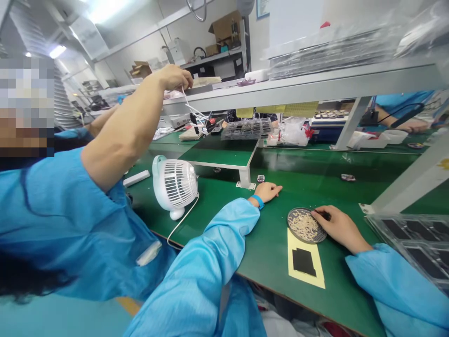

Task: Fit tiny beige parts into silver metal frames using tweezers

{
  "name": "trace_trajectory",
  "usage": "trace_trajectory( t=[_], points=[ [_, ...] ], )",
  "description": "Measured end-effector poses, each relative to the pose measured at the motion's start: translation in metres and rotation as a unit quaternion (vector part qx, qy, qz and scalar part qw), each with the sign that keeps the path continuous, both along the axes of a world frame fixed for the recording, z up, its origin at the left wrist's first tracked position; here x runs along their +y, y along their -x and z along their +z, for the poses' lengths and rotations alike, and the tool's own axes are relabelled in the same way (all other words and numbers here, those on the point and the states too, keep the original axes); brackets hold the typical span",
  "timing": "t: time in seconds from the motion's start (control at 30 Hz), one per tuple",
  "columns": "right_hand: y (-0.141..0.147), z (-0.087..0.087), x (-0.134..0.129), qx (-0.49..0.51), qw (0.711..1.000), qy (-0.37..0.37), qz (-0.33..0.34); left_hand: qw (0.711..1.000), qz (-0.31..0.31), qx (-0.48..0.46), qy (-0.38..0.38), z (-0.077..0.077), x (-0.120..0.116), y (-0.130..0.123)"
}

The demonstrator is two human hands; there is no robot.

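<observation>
My left hand (268, 191) rests palm down on the green tabletop (268, 248), its fingers loosely stretched to the right. A blue band circles that wrist, and nothing shows in the hand. To the right, my right hand (338, 225) has thumb and fingers closed at the rim of a round dark dish (321, 234). Many small beige pieces (304, 223) fill the dish. Under its near edge lies a yellow sheet (317, 280) with a black rectangular piece (303, 261) on it.
On the left, a co-worker's arm (121, 135) reaches up to the shelf (298, 91), hand near a white cable. A white fan (175, 185) and a low green stand (220, 152) are left of my hands. Clear trays (417, 243) lie at right, beside a shelf post (410, 175).
</observation>
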State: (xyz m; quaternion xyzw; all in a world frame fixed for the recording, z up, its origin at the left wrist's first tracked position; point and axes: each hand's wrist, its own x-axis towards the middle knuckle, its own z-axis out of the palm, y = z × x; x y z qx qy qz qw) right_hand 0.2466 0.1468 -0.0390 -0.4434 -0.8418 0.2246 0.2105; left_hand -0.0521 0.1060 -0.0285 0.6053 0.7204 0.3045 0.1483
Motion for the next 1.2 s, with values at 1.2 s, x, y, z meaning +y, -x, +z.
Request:
trace_trajectory(
  t=[1.2],
  points=[
    [-0.009,0.06,-0.019,0.116,0.979,-0.162,0.044,0.981,-0.19,-0.026,0.014,0.022,0.203,-0.134]
  ],
)
